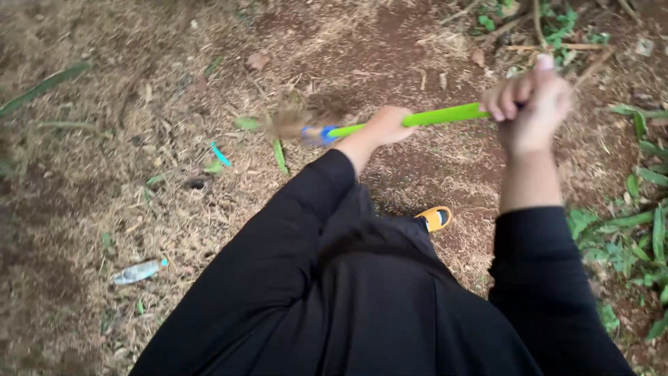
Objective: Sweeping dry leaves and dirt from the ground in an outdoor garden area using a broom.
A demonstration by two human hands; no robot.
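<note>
Broom [417,118] with a green handle lay gripped across the dirt ground [104,83], left hand [387,125] low, right hand [532,104] high; a plastic bottle [137,271] and leaves [278,154] lay nearby.

Both hands hold a green broom handle [445,115] nearly level above bare ground [104,230], left hand [387,125] closed near the blurred bristle head [292,122], right hand [532,104] closed at the upper end, a clear plastic bottle [138,271] lying well apart.
</note>
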